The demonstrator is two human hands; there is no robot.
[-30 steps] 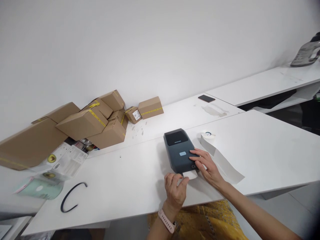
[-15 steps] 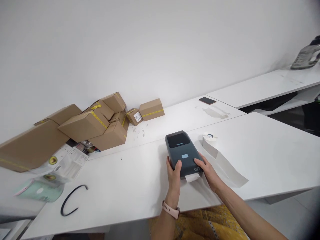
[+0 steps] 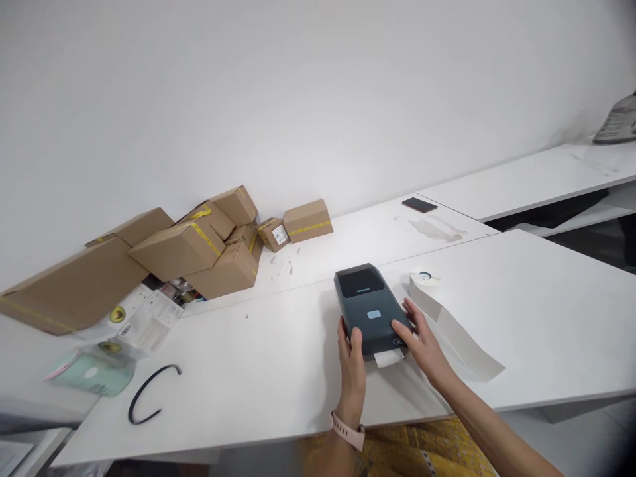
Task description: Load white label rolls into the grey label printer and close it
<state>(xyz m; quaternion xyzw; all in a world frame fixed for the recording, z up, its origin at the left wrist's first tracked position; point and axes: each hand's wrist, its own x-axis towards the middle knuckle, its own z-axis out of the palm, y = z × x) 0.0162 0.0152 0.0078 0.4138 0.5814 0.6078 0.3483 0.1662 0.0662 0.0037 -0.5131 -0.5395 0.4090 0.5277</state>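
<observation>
A white worktop (image 3: 521,318) is seen running along a plain white wall, with a second white counter (image 3: 536,175) set at an angle behind it. A dark grey label printer (image 3: 370,310) is placed near the front edge of the worktop. Its left front corner is clasped by the left hand (image 3: 352,358), thumb on top. The right hand (image 3: 422,341) is laid flat on its right front, fingers spread. A short label stub (image 3: 388,358) is shown poking from the slot, and a roll of white labels (image 3: 447,318) is unrolled just beside the printer. Cardboard boxes (image 3: 199,245) are heaped against the wall at the left. A phone (image 3: 420,205) is lying well behind. The packets under the boxes are blurred, and a grey object at the upper right edge is cut off.
</observation>
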